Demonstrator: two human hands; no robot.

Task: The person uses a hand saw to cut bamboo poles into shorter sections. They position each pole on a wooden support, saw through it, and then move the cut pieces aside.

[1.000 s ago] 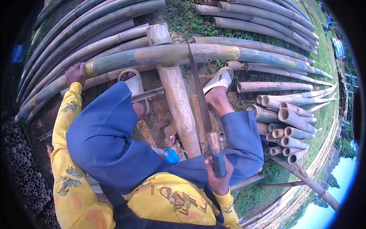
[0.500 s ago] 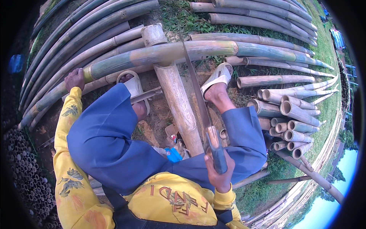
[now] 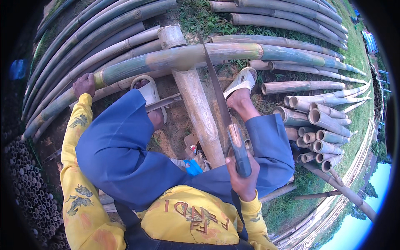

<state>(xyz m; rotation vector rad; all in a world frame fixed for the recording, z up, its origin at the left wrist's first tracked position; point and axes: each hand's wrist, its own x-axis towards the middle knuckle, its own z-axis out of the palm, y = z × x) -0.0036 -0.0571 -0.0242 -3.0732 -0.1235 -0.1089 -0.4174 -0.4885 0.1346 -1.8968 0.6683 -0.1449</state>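
Note:
My right hand (image 3: 245, 177) is wrapped around the dark handle of a handsaw (image 3: 218, 98). The saw's long blade points away from me and crosses a thick green-brown bamboo pole (image 3: 137, 67) at its edge. That pole lies from left to right over a notched bamboo post (image 3: 199, 114), whose upper end (image 3: 171, 36) sticks out beyond it. Well to the left of the blade, my left hand (image 3: 84, 85) grips the pole beside a yellowish joint. How deep the blade sits in the bamboo cannot be made out.
My sandalled feet (image 3: 241, 83) rest either side of the post. A flat blade (image 3: 163, 102) lies by the left foot. Bamboo poles (image 3: 287, 23) lie beyond, and cut pieces (image 3: 329, 123) are piled at right. More short tubes (image 3: 35, 187) are stacked at lower left.
My right hand has pushed the saw a little forward, away from me. My left hand keeps its hold on the pole, and the whole view has shifted slightly.

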